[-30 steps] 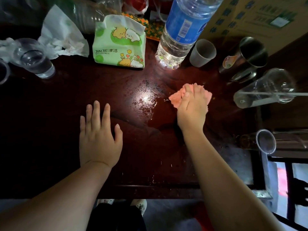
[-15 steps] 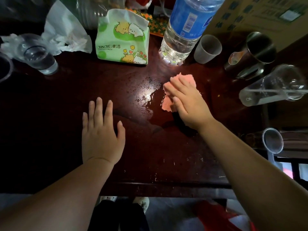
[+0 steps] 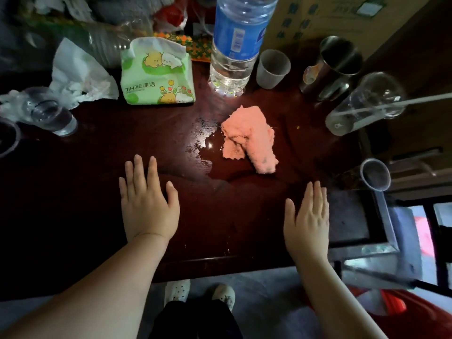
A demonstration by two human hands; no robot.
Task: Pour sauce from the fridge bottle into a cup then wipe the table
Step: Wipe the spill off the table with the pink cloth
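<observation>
In the head view, your left hand [image 3: 146, 206] lies palm down on the dark red-brown wooden table [image 3: 73, 192], fingers straight and slightly spread, holding nothing. Your right hand [image 3: 307, 221] is also palm down near the table's front edge, fingers straight and close together, released as well. Whether it presses on the wood or sits just above it is not clear.

The crumpled pink cloth [image 3: 247, 135] lies on the table beyond and between your hands, apart from both. Its left edge touches a shiny wet patch [image 3: 212, 152] that catches the light.

Behind the cloth stands a clear plastic water bottle with a blue label [image 3: 234, 40], with a grey paper cup [image 3: 272, 68] just beside it on the right. A green cartoon-printed tissue pack [image 3: 156, 74] sits left of the bottle, and crumpled white tissue [image 3: 80, 74] lies further left. A steel mug [image 3: 330, 67] and a clear tumbler [image 3: 364, 104] stand at the far right.
</observation>
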